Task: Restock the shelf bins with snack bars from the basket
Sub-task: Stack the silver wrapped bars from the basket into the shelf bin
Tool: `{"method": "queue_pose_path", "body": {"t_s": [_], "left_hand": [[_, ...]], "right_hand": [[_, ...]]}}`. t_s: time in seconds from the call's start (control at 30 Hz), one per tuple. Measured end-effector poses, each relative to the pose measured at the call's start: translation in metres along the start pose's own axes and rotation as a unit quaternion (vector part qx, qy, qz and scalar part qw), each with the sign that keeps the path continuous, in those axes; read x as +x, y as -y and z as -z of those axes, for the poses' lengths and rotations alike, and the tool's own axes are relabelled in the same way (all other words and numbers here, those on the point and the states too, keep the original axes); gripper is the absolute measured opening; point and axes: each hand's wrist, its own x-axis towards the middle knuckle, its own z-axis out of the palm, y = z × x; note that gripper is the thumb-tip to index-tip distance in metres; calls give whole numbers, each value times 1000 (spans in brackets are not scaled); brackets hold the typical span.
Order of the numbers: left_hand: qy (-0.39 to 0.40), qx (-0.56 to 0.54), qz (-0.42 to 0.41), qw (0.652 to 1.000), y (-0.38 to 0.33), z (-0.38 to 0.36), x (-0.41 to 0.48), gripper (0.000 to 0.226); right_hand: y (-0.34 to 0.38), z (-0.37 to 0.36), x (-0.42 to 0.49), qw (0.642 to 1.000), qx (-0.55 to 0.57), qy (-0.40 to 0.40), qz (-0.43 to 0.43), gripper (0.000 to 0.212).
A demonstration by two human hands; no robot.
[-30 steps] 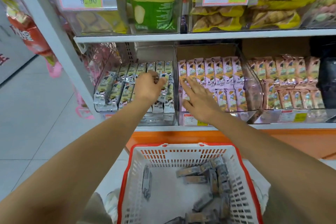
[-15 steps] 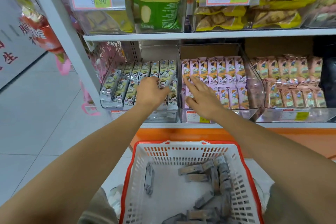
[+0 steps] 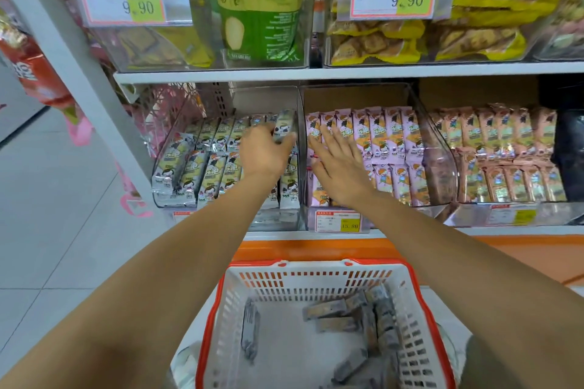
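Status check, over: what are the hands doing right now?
Left hand grips snack bar in left bin. Right hand flat over pink bars. Basket holds more. Nothing blocking.

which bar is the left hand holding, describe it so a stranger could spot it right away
Under the white shelf board, find the leftmost clear bin, filled with silver and pale-green bars. At the right end of its back row, beside the bin's right wall, the left hand grips one snack bar. It alone sticks up, tilted, above the neat rows.
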Motion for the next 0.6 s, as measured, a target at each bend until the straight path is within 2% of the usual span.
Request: {"method": "queue_pose_path", "body": {"t_s": [0.17,0.3,0.43,0.6], "left_hand": [[15,111,-58,992,9,-7,5,37],[45,176,-95,979,15,-5,2,52],[100,209,-103,967,15,-2,-2,56],[25,166,-171,971,26,7,-24,53]], "right_hand": [[-3,-4,1,1000,8,-5,3,51],[-2,-4,0,1000,11,-7,3,51],[-2,-3,0,1000,11,-2,2,51],[-5,4,-7,997,71,-20,4,51]]}}
